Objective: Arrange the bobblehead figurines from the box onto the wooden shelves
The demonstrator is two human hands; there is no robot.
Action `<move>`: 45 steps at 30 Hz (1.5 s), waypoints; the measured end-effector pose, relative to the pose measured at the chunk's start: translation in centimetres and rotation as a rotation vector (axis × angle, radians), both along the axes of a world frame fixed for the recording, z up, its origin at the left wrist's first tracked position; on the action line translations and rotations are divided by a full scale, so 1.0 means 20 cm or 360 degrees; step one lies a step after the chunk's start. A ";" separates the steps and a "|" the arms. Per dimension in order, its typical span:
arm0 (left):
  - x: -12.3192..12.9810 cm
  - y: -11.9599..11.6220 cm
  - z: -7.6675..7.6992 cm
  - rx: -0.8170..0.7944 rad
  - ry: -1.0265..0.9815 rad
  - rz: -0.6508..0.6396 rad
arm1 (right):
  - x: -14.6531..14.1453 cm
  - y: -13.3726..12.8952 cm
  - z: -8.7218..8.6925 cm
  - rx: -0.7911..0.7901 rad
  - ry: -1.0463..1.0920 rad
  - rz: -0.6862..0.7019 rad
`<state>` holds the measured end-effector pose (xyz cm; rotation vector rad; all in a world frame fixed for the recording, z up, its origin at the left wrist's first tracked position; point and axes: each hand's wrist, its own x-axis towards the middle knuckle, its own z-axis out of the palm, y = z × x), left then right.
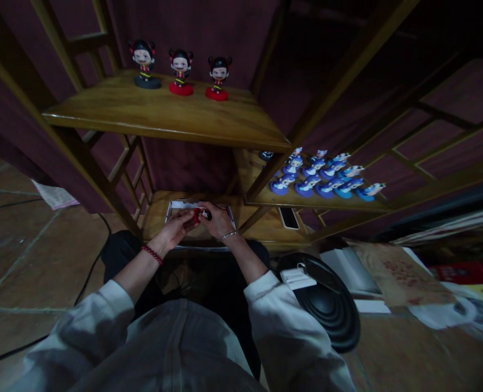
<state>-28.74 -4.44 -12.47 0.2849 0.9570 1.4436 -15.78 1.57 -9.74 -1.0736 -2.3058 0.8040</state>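
Between my two hands is a small figurine (pixel 204 214) with a black-haired head and a red base. My left hand (pixel 177 227) has its fingers closed round the red base end. On the head end, my right hand (pixel 219 220) grips with thumb and fingers. Beneath both hands a shallow white-edged box (pixel 177 204) lies on the low shelf; its inside is largely hidden by my hands. Three similar figurines stand upright on the upper shelf: one on a dark base (pixel 145 64) and two on red bases, the middle one (pixel 180 72) and the right one (pixel 218 78).
Several blue and purple figurines (pixel 306 184) stand in rows on the right shelf. A phone (pixel 289 218) lies on the low shelf. To my right are a round black stool (pixel 326 305) and papers (pixel 392 272) on the floor. A cable (pixel 92 267) runs along the left.
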 end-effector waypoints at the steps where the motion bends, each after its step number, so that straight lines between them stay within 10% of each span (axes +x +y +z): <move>1: 0.00 0.00 0.01 0.0032 0.0009 -0.0002 | 0.00 -0.01 0.02 -0.0001 0.0022 -0.0013; 15: 0.01 -0.05 0.11 0.0169 0.0031 0.0046 | -0.03 -0.05 0.14 0.0235 0.0044 0.0027; 45: 0.12 -0.04 0.26 -0.0103 0.0018 0.0316 | 0.00 -0.08 0.11 0.0119 0.0278 -0.0109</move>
